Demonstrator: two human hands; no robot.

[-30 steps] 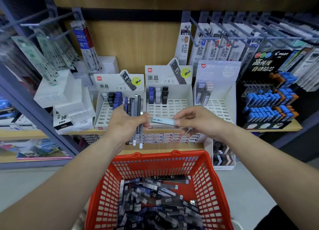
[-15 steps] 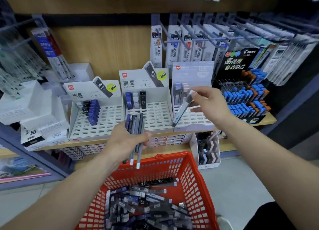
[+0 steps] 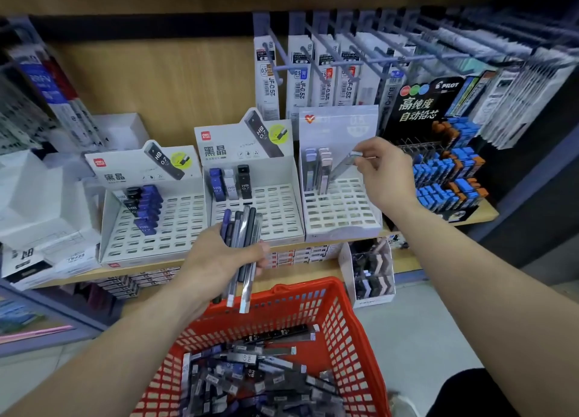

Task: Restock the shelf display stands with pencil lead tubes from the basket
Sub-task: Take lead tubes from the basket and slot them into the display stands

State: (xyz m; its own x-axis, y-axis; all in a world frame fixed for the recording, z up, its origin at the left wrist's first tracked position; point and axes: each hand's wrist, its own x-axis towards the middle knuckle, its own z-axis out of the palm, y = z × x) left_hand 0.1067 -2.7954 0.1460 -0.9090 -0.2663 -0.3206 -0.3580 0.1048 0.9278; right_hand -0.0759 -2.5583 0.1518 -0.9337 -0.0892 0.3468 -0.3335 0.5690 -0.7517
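Note:
My left hand [image 3: 219,260] grips a bundle of several lead tubes [image 3: 242,244] above the far rim of the red basket [image 3: 347,332], which holds many more tubes [image 3: 250,372]. My right hand [image 3: 387,173] pinches the top of one grey tube [image 3: 341,166], tilted with its lower end at the back row of the right white display stand [image 3: 341,213], beside a few standing tubes. The middle stand [image 3: 269,216] holds three tubes at the back. A column of blue and black tubes stands in the left stand [image 3: 175,225].
A black Pilot display [image 3: 438,153] with blue and orange tubes stands right of the stands. Refill packs hang on pegs [image 3: 313,69] above. White boxes [image 3: 40,213] sit at the left. A small box of tubes [image 3: 371,275] stands on the lower shelf.
My right hand has carried the single tube up and right from in front of the stand to the back row of the right stand. The left hand keeps its bundle.

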